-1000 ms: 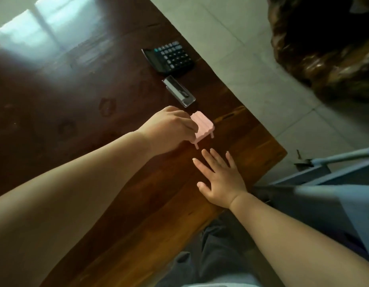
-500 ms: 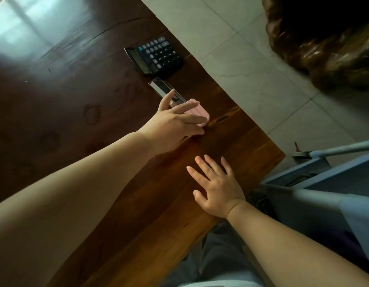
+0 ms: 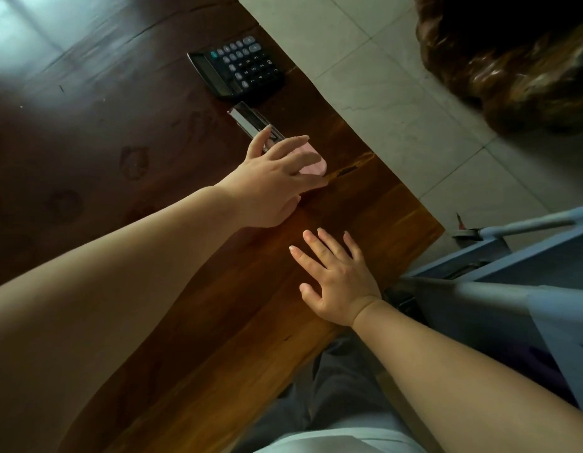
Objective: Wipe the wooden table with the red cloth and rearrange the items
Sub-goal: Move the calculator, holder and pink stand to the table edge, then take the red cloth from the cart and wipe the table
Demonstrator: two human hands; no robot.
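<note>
The pink item [image 3: 311, 161] sits on the table [image 3: 172, 315] under the left hand [image 3: 270, 188], whose spread fingers rest on it just near the stapler [image 3: 255, 127]. The right hand [image 3: 337, 281] lies flat, open, nearer.

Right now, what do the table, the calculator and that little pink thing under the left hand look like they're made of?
Table: wood, glossy varnish; grain, a crack and window glare show. Calculator: likely matte black plastic with moulded keys. Pink object under the left hand: probably smooth plastic, mostly covered, so uncertain. The stapler between them shines like metal.
</note>
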